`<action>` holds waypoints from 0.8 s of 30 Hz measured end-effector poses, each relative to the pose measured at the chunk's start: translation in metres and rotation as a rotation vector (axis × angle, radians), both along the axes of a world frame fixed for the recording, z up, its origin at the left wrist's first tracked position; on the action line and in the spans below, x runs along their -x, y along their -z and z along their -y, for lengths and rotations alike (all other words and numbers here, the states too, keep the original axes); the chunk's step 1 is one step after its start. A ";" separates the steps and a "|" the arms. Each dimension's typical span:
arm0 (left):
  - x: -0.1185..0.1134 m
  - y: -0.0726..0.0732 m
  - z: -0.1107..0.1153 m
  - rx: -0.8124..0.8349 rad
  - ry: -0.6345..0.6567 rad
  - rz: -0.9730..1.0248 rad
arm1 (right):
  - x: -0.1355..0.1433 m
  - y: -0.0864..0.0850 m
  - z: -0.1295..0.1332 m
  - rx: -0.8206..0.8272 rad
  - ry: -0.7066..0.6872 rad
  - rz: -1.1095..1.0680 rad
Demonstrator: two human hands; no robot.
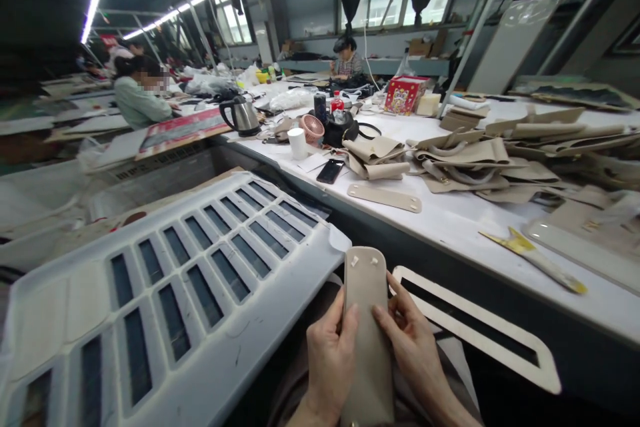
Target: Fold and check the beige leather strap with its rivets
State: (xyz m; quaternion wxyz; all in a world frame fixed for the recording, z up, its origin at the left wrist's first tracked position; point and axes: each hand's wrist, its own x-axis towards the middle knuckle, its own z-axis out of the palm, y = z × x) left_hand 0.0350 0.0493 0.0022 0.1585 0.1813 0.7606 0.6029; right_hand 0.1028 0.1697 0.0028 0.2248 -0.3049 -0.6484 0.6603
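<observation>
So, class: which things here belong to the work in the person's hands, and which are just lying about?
In hand: left hand and right hand hold a beige leather strip.

Lying about: phone, electric kettle, white cup, pink fan, red box.

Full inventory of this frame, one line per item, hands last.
beige strap piece: 1, beige, held upright in both hands
slotted tray: 1, white, left of the hands
slotted frame: 1, cream, right of the hands
flat strap piece: 1, beige, on the table
beige cut pieces: a pile, beige, centre-right of the table
phone: 1, black, on the table
cup: 1, white, beyond the phone
small fan: 1, pink, behind the cup
kettle: 1, steel and black, far left of the table
red box: 1, red, far side of the table
table: 1, white top
left hand: holds the strap's left edge
right hand: holds the strap's right edge
</observation>
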 end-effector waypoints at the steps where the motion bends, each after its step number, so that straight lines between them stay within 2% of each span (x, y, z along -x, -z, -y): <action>1: 0.000 -0.001 -0.001 -0.004 -0.003 -0.016 | -0.001 0.000 0.000 0.001 0.003 0.010; 6: -0.003 -0.003 -0.003 -0.029 -0.046 -0.069 | -0.009 0.001 -0.002 -0.089 -0.003 0.039; 11: -0.007 0.002 -0.001 -0.024 -0.016 -0.124 | -0.004 -0.005 -0.019 -0.393 -0.049 0.140; 15: -0.010 0.011 0.000 -0.030 -0.012 -0.250 | 0.013 -0.019 -0.043 -0.619 -0.068 0.066; 19: -0.010 0.013 0.000 -0.069 0.058 -0.277 | 0.026 -0.030 -0.058 -0.557 -0.225 0.003; 22: -0.003 0.008 -0.004 -0.077 0.121 -0.215 | 0.027 -0.032 -0.059 -0.496 -0.229 -0.026; 24: 0.005 0.002 -0.011 -0.063 0.142 -0.243 | 0.026 -0.031 -0.057 -0.468 -0.223 -0.058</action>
